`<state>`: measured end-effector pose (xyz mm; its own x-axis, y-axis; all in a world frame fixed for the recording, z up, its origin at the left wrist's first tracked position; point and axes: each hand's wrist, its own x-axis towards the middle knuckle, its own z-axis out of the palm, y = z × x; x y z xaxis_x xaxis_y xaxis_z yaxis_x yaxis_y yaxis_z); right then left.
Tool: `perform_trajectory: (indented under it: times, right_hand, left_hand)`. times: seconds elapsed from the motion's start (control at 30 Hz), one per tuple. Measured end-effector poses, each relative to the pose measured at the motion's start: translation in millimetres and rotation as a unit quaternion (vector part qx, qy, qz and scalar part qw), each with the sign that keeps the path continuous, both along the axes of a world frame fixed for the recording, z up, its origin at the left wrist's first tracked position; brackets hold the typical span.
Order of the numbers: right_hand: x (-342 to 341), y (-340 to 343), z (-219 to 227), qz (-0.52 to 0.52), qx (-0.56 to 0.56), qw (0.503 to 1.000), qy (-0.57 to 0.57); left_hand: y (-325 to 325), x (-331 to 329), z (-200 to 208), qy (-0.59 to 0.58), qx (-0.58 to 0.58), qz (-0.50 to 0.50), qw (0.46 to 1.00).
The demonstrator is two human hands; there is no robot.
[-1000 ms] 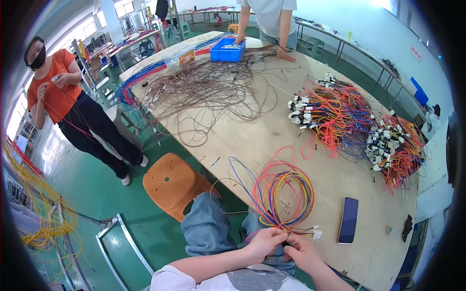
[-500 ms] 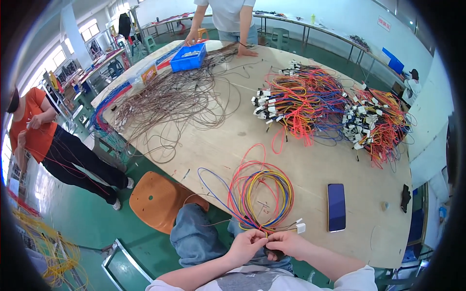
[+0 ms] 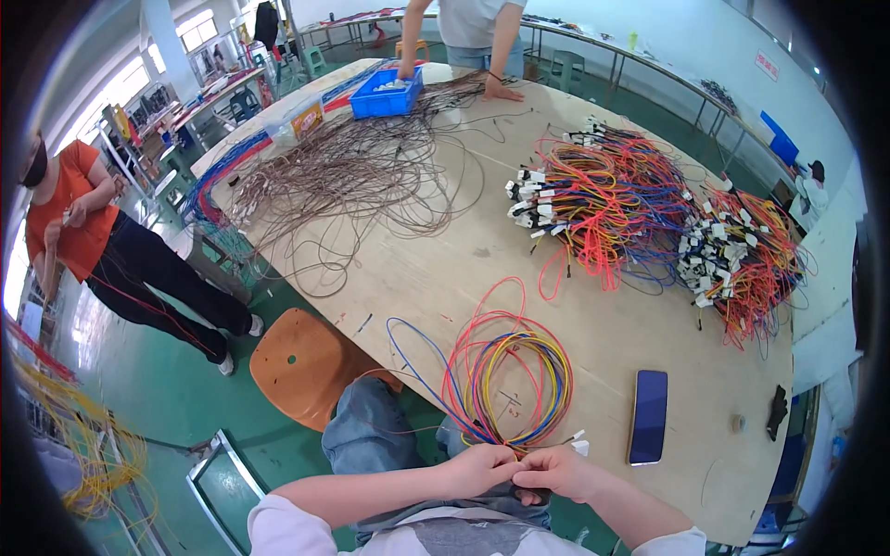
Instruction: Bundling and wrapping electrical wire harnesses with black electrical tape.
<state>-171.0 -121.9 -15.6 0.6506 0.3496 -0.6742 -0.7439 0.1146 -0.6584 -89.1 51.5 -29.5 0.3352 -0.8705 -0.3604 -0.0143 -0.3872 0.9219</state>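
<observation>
A loose coil of red, yellow and blue wires (image 3: 567,389) lies at the table's near edge, its gathered end running under my fingers. My left hand (image 3: 482,471) is closed in a pinch on that end. Against it, my right hand (image 3: 561,471) is closed too, thumb and fingers pressed together on the same wires. The fingers hide the exact spot they grip. Just beyond my right hand a white connector (image 3: 580,447) sticks out on short leads. One blue wire loops out to the left of the coil.
A phone (image 3: 648,417) lies to the right. Beyond are heaped wire harnesses (image 3: 603,199) with white connectors and a spread of brown wires (image 3: 343,185). A person across the table reaches into a blue bin (image 3: 385,96). An orange stool (image 3: 295,361) stands at left, near another person.
My hands have drawn closer together, fingers now overlapping at the coil's gathered end. Across the table, the person's hand has gone into the blue bin. The whole view has shifted slightly.
</observation>
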Motion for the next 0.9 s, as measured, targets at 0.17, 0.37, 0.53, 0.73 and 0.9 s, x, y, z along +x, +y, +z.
perform_trajectory:
  times: [0.17,0.37,0.53,0.73,0.9]
  right_hand:
    - [-4.4,-8.5,6.7,-0.015,0.078,0.996,-0.041]
    - [-21.0,-22.1,17.5,-0.045,0.075,0.996,-0.035]
    - [-45.0,-50.3,47.7,-0.149,-0.146,0.976,-0.057]
    - [14.7,-8.9,26.7,-0.052,-0.400,0.802,-0.440]
    - [27.8,17.8,-7.3,-0.051,-0.404,0.740,-0.535]
  left_hand:
    - [-7.3,-2.1,17.2,0.395,-0.020,0.064,0.916]
    - [-11.8,-8.4,7.8,0.434,-0.058,0.016,0.899]
    - [-7.3,16.9,2.5,0.312,-0.034,0.100,0.944]
    - [-10.1,30.0,8.0,-0.039,-0.045,-0.015,0.998]
    - [0.1,34.0,25.8,-0.292,0.009,-0.084,0.953]
